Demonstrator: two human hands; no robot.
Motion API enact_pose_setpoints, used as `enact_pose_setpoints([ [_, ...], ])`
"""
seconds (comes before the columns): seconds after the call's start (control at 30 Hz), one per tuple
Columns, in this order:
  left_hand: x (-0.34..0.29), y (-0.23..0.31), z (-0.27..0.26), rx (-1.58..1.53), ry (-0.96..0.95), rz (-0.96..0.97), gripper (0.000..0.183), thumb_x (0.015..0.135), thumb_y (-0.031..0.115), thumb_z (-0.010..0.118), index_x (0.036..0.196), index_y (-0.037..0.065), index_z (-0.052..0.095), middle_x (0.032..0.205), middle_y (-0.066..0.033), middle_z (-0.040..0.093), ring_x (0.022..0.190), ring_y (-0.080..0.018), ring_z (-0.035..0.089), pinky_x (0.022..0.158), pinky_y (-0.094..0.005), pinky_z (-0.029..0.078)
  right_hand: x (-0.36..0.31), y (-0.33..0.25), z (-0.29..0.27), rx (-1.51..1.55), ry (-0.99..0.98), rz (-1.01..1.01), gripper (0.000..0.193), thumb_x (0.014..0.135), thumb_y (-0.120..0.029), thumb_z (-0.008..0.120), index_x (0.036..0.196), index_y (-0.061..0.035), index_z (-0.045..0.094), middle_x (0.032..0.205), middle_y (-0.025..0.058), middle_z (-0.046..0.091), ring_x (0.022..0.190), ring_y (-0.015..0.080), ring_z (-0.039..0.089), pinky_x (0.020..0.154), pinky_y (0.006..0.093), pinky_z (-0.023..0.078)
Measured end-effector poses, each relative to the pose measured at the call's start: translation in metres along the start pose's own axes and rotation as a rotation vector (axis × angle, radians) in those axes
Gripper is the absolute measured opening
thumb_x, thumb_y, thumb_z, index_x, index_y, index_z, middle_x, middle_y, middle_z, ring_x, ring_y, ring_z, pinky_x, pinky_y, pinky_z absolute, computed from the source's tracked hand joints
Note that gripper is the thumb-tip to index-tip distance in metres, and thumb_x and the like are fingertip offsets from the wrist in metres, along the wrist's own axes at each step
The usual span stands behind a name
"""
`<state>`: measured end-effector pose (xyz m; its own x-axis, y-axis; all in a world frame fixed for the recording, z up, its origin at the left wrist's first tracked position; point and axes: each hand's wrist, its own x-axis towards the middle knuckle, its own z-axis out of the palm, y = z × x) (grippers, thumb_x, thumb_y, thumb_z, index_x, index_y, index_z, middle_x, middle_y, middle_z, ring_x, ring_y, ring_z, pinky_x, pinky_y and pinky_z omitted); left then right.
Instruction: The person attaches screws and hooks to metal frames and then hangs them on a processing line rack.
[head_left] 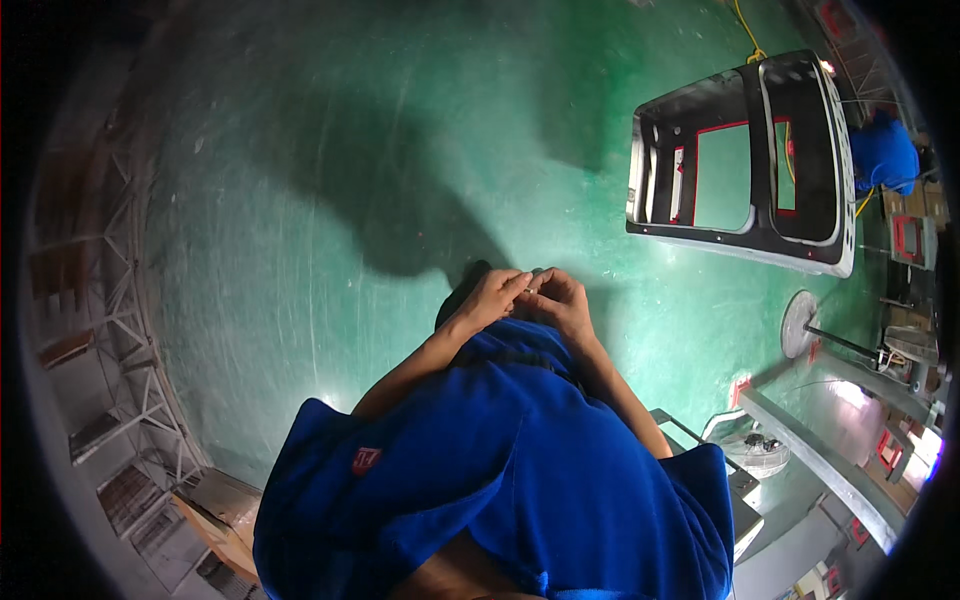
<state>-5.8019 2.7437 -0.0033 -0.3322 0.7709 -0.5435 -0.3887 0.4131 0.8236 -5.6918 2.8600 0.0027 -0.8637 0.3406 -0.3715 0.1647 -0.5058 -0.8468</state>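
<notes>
Both of my hands meet in front of my waist, over the green floor (330, 330). My left hand (494, 297) is closed, its thumb and fingertips pinched together. Close against it, my right hand (562, 302) is closed too, with bent fingers. Between the fingertips there seems to be a small pale piece, too small to name. The fingers hide most of it, and I cannot tell which hand bears it. My blue shirt (600, 460) fills the lower middle of the view.
A large dark frame-like shell (750, 243) with red-edged openings stands at the upper right. Beyond it is a person in blue (885, 155). Pedestal fans (800, 323) and a metal beam (820, 465) are at the right. Metal racks (130, 310) line the left; a cardboard box (222, 500) sits lower left.
</notes>
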Motion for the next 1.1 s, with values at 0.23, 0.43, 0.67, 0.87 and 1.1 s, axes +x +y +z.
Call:
enact_pose_setpoints([
  [0.23,0.074,0.040,-0.069,0.024,-0.066,-0.067,0.035,0.091,0.033,0.044,0.079,0.003,0.058,0.054,0.0033,0.043,0.046,-0.0040,0.040,0.040,-0.0195,0.032,0.092,-0.035,0.013,-0.073,0.024,0.008,0.011,0.077,-0.004,0.065,0.083,-0.0005,0.055,0.075,0.0028,0.059,0.067,0.0080,0.055,0.058,0.0205,0.044],
  [0.43,0.142,0.124,-0.144,0.144,-0.201,-0.051,0.034,0.091,0.033,0.045,0.082,0.003,0.058,0.057,0.0040,0.044,0.045,-0.0027,0.037,0.039,-0.0184,0.030,0.186,-0.068,0.037,-0.138,0.166,-0.127,0.012,0.077,-0.005,0.066,0.083,-0.0012,0.056,0.071,0.0030,0.060,0.064,0.0081,0.055,0.059,0.0210,0.044],
  [0.67,0.186,0.184,-0.209,0.017,-0.285,-0.165,0.031,0.092,0.030,0.044,0.071,0.008,0.048,0.054,0.0061,0.034,0.041,-0.0015,0.028,0.035,-0.0182,0.021,0.265,-0.095,0.070,-0.047,0.240,-0.154,0.011,0.080,-0.008,0.063,0.082,0.0010,0.058,0.074,0.0046,0.061,0.067,0.0103,0.056,0.061,0.0237,0.046],
  [0.87,0.218,0.201,-0.236,-0.062,-0.392,-0.171,0.037,0.093,0.033,0.043,0.063,0.010,0.040,0.049,0.0055,0.031,0.038,-0.0028,0.025,0.034,-0.0188,0.019,0.299,-0.108,0.075,-0.045,0.330,-0.134,0.009,0.080,-0.006,0.062,0.082,0.0015,0.057,0.073,0.0052,0.060,0.066,0.0105,0.056,0.061,0.0240,0.046],
  [1.1,0.246,0.211,-0.240,0.024,-0.413,-0.181,0.037,0.093,0.033,0.042,0.064,0.010,0.041,0.049,0.0034,0.035,0.038,-0.0033,0.027,0.034,-0.0189,0.020,0.314,-0.120,0.072,-0.020,0.412,-0.126,0.008,0.079,-0.004,0.062,0.082,0.0020,0.057,0.074,0.0053,0.060,0.068,0.0099,0.056,0.063,0.0236,0.046],
])
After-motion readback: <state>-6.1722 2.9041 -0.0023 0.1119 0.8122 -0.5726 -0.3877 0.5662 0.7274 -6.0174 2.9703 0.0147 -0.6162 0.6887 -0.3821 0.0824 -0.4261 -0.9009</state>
